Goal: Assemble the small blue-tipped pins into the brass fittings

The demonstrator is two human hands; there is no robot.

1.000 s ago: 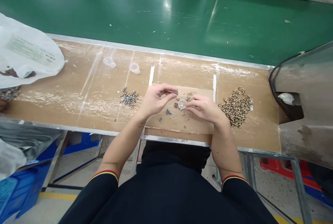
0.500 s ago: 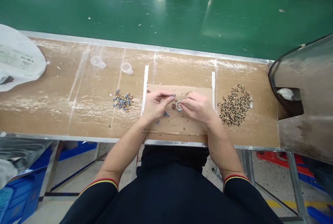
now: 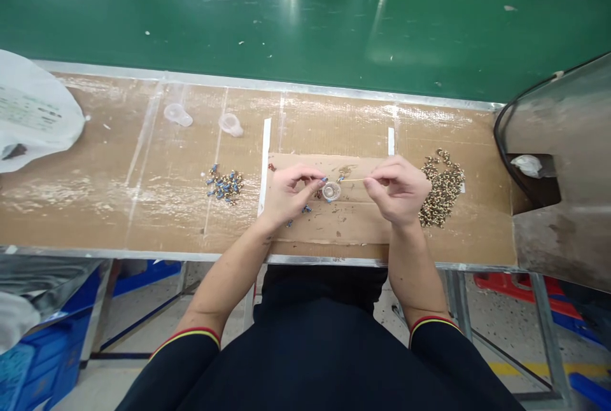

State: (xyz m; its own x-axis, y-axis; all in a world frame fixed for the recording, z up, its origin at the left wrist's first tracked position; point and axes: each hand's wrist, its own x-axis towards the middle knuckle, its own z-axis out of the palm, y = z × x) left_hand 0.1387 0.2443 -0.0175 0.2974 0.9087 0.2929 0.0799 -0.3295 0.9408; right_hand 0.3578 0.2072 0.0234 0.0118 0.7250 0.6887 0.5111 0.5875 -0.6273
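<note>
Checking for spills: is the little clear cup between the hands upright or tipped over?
Upright: the clear cup shows its round open mouth to the camera, standing on the cardboard.

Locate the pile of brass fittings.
The pile of brass fittings lies on the cardboard-covered bench, just right of the right hand, with the metal bin further right.

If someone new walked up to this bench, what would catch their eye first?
Probably the two hands at the centre: the left hand and right hand pinch a thin stick above a small clear cup. Next, the heap of brass-coloured parts to the right, then the wide green belt behind.
</note>
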